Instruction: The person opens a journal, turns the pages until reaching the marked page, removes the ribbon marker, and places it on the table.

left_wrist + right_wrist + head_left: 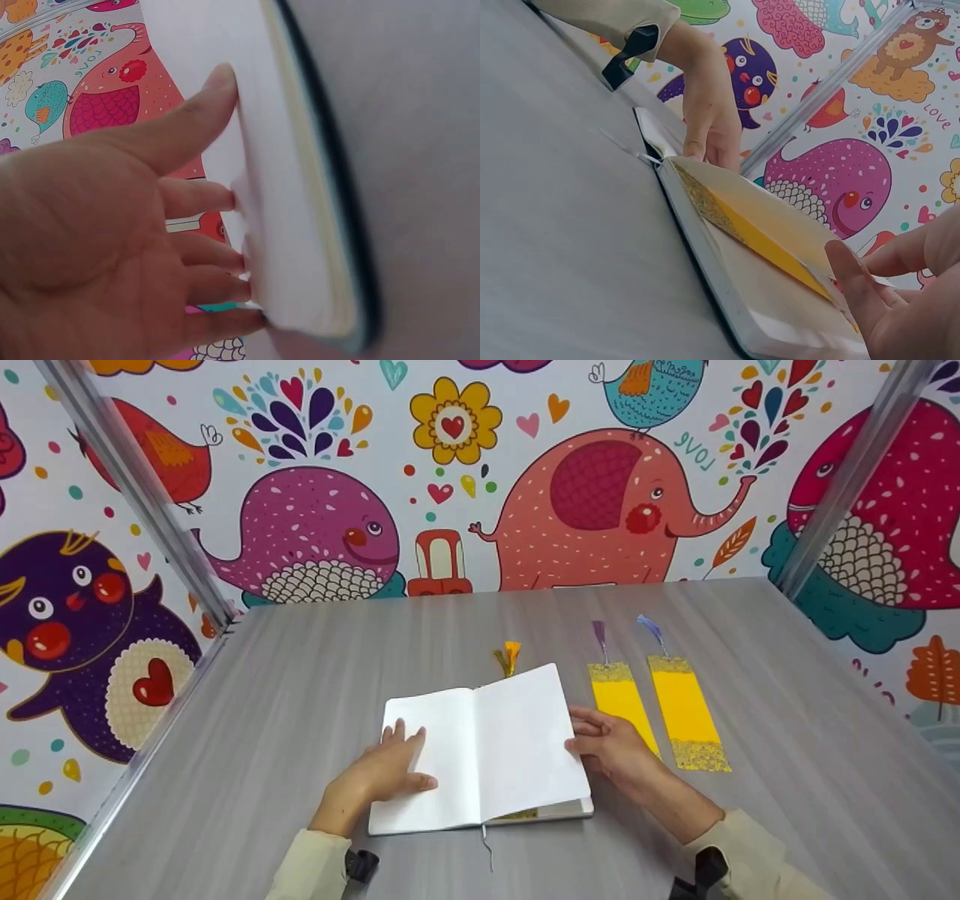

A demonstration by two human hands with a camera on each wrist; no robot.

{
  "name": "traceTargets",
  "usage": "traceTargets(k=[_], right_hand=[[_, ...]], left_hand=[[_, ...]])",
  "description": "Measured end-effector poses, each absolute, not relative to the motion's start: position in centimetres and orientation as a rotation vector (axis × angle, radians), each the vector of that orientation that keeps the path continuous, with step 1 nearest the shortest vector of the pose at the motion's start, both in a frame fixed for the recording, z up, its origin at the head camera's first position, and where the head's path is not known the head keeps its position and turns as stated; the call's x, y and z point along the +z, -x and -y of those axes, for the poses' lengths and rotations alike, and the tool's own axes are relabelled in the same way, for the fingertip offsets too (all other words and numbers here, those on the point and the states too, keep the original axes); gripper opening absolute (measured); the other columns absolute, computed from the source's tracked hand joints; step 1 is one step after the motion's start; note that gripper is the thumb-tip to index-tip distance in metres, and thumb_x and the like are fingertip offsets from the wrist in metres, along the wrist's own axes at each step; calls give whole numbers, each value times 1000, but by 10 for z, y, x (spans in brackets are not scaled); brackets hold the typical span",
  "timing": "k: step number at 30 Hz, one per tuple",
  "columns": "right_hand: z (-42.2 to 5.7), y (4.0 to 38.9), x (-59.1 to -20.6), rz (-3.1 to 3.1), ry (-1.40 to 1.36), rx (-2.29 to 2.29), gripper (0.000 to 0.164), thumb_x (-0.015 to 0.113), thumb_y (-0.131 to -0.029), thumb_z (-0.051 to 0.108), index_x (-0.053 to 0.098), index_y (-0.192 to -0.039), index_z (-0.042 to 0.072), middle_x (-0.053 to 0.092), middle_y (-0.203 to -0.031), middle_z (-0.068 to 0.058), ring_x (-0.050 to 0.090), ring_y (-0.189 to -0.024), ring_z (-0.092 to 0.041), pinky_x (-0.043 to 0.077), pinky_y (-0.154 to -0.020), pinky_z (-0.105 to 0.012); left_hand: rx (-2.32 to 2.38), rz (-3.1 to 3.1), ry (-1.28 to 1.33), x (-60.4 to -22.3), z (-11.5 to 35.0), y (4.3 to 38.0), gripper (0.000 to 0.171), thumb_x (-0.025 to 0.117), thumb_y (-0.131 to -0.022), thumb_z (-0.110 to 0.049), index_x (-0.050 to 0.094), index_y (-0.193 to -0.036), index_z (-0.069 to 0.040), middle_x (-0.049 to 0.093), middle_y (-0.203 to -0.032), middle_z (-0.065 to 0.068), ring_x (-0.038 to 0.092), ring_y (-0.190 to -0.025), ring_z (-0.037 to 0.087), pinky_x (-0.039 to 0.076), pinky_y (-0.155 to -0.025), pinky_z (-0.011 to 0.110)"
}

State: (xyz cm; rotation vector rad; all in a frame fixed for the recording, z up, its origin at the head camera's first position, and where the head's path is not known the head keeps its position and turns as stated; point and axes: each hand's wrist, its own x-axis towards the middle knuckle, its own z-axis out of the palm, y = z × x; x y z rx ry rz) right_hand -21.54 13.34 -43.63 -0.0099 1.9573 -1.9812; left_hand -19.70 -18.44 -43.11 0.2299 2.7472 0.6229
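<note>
A notebook (439,802) lies open on the table with blank white pages. My left hand (386,769) rests on its left page, fingers and thumb spread. At the right edge, my right hand (619,750) pinches a lifted page (529,742), thumb and fingers at its border. Under that page lies a yellow bookmark (769,255) with a glittery gold end, seen in the right wrist view. An orange tassel (512,654) and an olive one stick out past the notebook's top. The left wrist view shows the thumb and fingertips against the page (277,225).
Right of the notebook lie two more yellow bookmarks with glittery gold ends, one with a purple tassel (598,631), the other (686,709) with a blue tassel. A thin ribbon (487,847) hangs from the notebook's spine onto the grey table (300,660). Cartoon-printed walls (450,510) enclose the table.
</note>
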Motion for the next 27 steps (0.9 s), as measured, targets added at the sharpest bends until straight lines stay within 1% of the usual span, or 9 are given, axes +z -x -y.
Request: traceTargets(k=[7, 10, 13, 14, 16, 20, 22, 25, 27], right_hand=[[-129, 214, -424, -1956, -11, -1986, 54, 59, -86, 7, 41, -137, 14, 59, -123, -10, 61, -103, -22, 51, -88, -39], [-125, 211, -419, -1935, 86, -1975, 55, 61, -87, 20, 40, -138, 20, 54, -128, -9, 60, -105, -21, 51, -88, -38], [-120, 208, -414, -1886, 260, -1948, 56, 57, -90, 34, 37, -140, 24, 45, -138, -8, 54, -115, -22, 50, -89, -36], [-118, 206, -413, -1871, 323, -1933, 56, 54, -91, 38, 36, -141, 24, 42, -141, -7, 52, -118, -22, 50, -90, -35], [-113, 205, -412, -1821, 437, -1912, 56, 47, -94, 40, 31, -144, 21, 36, -147, -6, 45, -126, -23, 46, -96, -36], [-103, 204, -416, -1778, 566, -1852, 60, 34, -97, 44, 23, -146, 12, 27, -151, -7, 30, -137, -24, 30, -110, -40], [-99, 202, -418, -1830, 602, -1790, 62, 28, -98, 47, 22, -146, 9, 24, -152, -7, 24, -140, -24, 23, -113, -43], [-92, 200, -421, -1964, 666, -1657, 62, 23, -98, 49, 26, -145, 9, 27, -151, -7, 24, -140, -25, 24, -112, -45], [-88, 196, -421, -2070, 707, -1531, 59, 25, -98, 49, 29, -144, 12, 29, -150, -4, 26, -139, -24, 24, -112, -45]], left_hand=[[621, -2750, -242, -431, 185, 197, 81, 68, -79, -35, 29, -143, -3, 11, -149, 30, 9, -138, 46, 16, -108, 60], [619, -2754, -246, -430, 186, 196, 81, 68, -79, -36, 29, -143, -3, 11, -149, 30, 9, -138, 46, 16, -108, 60], [621, -2756, -242, -430, 186, 196, 80, 67, -80, -36, 29, -143, -4, 11, -150, 29, 9, -139, 45, 16, -109, 59], [621, -2758, -241, -429, 186, 196, 80, 68, -80, -36, 29, -143, -4, 12, -150, 29, 10, -139, 45, 16, -109, 59], [624, -2758, -239, -430, 186, 196, 80, 68, -80, -35, 30, -143, -4, 12, -150, 29, 9, -139, 45, 16, -109, 59], [625, -2753, -254, -432, 187, 197, 80, 67, -80, -35, 29, -143, -3, 11, -149, 29, 9, -139, 45, 15, -109, 59], [620, -2751, -270, -432, 187, 198, 80, 66, -81, -37, 29, -143, -3, 11, -149, 30, 10, -139, 45, 15, -109, 59], [605, -2752, -286, -431, 189, 199, 81, 66, -81, -39, 28, -143, -4, 12, -149, 29, 11, -139, 44, 16, -109, 59], [588, -2756, -304, -430, 191, 200, 80, 66, -81, -40, 29, -143, -4, 14, -149, 29, 14, -139, 43, 18, -108, 59]])
